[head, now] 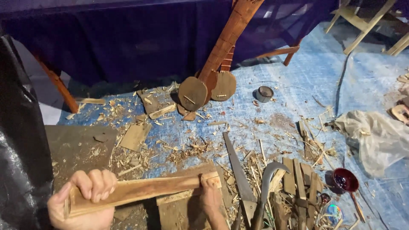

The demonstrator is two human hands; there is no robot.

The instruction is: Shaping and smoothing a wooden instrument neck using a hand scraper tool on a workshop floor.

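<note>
A long flat wooden slat (pixel 145 190) lies crosswise low in the head view. My left hand (pixel 87 200) is wrapped around its left end, fingers curled over the top edge. My right hand (pixel 211 196) grips its right end, thumb pressed on the face. Under the slat sits a thick wooden block (pixel 189 213) on the floor. A hand saw (pixel 238 172) and a curved sickle blade (pixel 267 179) lie just right of my right hand.
Blue tarp (pixel 306 81) covered in shavings and wood offcuts. Two round-bodied wooden string instruments (pixel 204 87) lean against a dark-draped table. Small grey cup (pixel 264 93), dark red ladle (pixel 347 181), crumpled plastic sheet (pixel 375 136), black plastic (pixel 19 140) at left, several slats (pixel 298 183).
</note>
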